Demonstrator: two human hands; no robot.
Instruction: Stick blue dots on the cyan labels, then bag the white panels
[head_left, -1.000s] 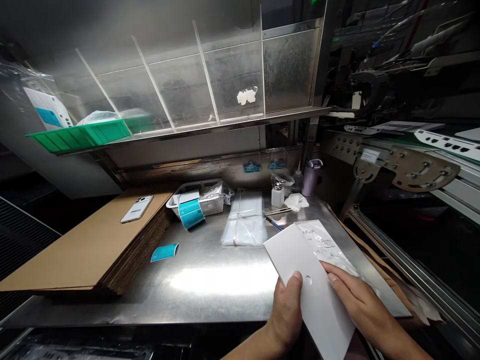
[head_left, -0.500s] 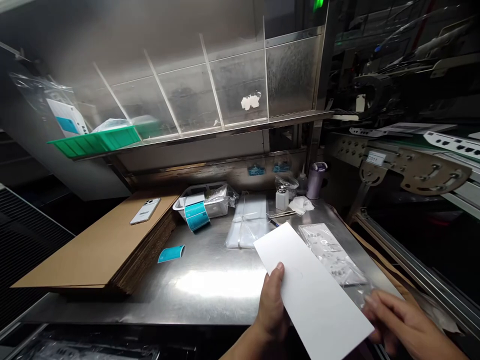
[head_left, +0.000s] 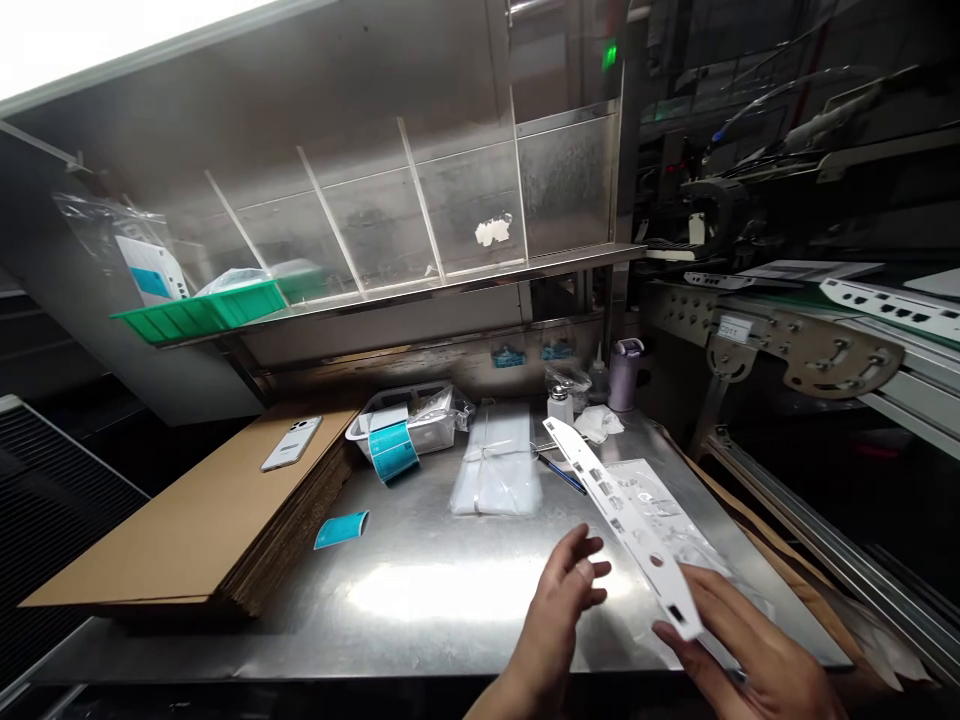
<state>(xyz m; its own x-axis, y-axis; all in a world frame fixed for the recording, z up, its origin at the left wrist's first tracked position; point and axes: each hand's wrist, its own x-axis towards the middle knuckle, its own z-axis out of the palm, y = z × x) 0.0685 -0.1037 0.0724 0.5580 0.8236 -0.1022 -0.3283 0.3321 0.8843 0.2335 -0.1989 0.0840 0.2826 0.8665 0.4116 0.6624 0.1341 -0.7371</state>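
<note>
White strip (head_left: pixel 622 528) with many small square holes and one round hole is standing tilted on its long edge above the right part of the steel table (head_left: pixel 442 640). Its lower end is in the right hand (head_left: pixel 746 668), which is pinching it between thumb and fingers. The left hand (head_left: pixel 559 625) is open with the fingers spread, and it is just beside the strip, not touching it, so the two hands are apart. Under the strip lies a clear plastic bag (head_left: pixel 664 510) with small parts inside. Near the upper end of the strip are a blue pen (head_left: pixel 562 474), a small white bottle (head_left: pixel 559 407) and a crumpled white cloth (head_left: pixel 598 424), and a purple flask (head_left: pixel 624 375) stands behind them. In the middle of the table is a tied pack of clear bags (head_left: pixel 495 462), and to the left of it is a plastic tray (head_left: pixel 401 425) with a blue-green label (head_left: pixel 394 451) hanging over its edge. One more label (head_left: pixel 341 530) lies flat on the steel. A white phone (head_left: pixel 291 443) lies on a stack of cardboard sheets (head_left: pixel 202 530), at the left side of the table.
</note>
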